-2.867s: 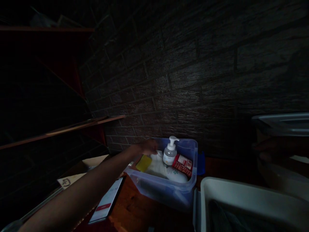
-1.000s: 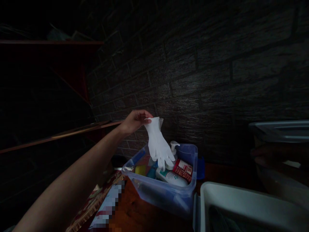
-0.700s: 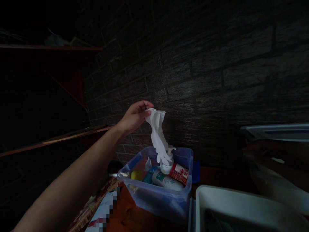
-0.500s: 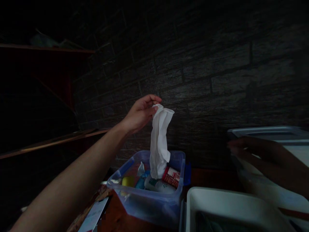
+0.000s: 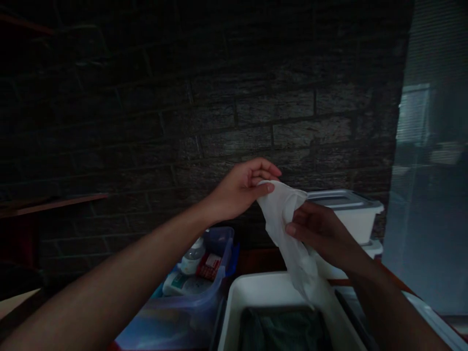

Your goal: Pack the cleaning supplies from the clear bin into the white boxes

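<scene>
head view: we have a limp thin white glove [image 5: 283, 229] over the rectangular white plastic bin [image 5: 256, 291], our left hand [image 5: 239, 190] half open, thumb and fingers pinching its cuff, our right hand [image 5: 323, 231] curled closed on its side. we judge the handling partway: glove clear of the translucent blue plastic tub [image 5: 171, 319], not yet released; one layer or two, we cannot tell.

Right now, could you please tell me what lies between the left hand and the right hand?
In the head view, thin white glove material lies between the left hand and right hand, touching both.
</scene>
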Action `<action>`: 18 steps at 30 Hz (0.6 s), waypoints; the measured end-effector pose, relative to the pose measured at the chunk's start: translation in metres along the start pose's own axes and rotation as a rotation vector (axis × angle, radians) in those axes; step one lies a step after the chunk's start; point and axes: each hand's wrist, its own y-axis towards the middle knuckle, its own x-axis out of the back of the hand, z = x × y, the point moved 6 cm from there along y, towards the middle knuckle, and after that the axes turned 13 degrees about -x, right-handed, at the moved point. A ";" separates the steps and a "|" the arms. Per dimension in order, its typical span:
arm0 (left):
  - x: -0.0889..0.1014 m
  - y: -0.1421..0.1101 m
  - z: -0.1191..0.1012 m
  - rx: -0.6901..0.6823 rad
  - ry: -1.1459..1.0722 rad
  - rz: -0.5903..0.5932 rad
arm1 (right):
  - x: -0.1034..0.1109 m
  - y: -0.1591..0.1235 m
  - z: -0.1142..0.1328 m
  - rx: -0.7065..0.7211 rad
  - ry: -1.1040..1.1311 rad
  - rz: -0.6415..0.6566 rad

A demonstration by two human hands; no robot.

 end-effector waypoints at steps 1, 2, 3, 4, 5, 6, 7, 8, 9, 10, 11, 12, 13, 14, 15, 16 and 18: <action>-0.003 -0.001 0.002 0.011 -0.004 0.013 | 0.004 0.001 -0.001 -0.006 0.002 -0.040; -0.004 -0.001 0.003 0.020 -0.003 0.021 | 0.007 0.002 -0.002 -0.014 0.006 -0.068; -0.003 -0.003 0.003 0.030 -0.002 0.023 | 0.010 0.004 -0.003 -0.025 0.021 -0.086; -0.001 -0.004 0.004 0.038 -0.001 0.016 | 0.013 0.005 -0.004 -0.035 0.048 -0.096; 0.001 -0.006 0.005 0.046 -0.002 0.008 | 0.015 0.006 -0.006 -0.040 0.085 -0.107; 0.003 -0.008 0.005 0.056 -0.009 0.004 | 0.018 0.007 -0.007 -0.040 0.122 -0.123; 0.004 -0.010 0.006 0.068 -0.020 0.004 | 0.022 0.008 -0.008 -0.027 0.159 -0.146; 0.005 -0.013 0.007 0.080 -0.032 0.007 | 0.025 0.009 -0.008 -0.006 0.192 -0.167; 0.005 -0.016 0.007 0.091 -0.045 0.011 | 0.027 0.010 -0.009 0.019 0.218 -0.187; 0.005 -0.018 0.007 0.104 -0.058 0.015 | 0.029 0.010 -0.010 0.047 0.229 -0.206; 0.004 -0.021 0.007 0.118 -0.069 0.015 | 0.031 0.010 -0.010 0.071 0.227 -0.220; 0.005 -0.024 0.007 0.132 -0.079 0.009 | 0.031 0.010 -0.010 0.089 0.216 -0.228; 0.005 -0.026 0.007 0.146 -0.088 0.002 | 0.031 0.010 -0.011 0.094 0.196 -0.228; 0.005 -0.028 0.006 0.158 -0.096 -0.006 | 0.030 0.010 -0.011 0.087 0.171 -0.219; 0.006 -0.030 0.005 0.170 -0.098 -0.012 | 0.028 0.010 -0.011 0.069 0.145 -0.205; 0.007 -0.033 0.004 0.180 -0.098 -0.015 | 0.027 0.009 -0.011 0.043 0.122 -0.189; 0.010 -0.037 0.001 0.205 -0.088 -0.001 | 0.024 0.008 -0.011 0.001 0.083 -0.169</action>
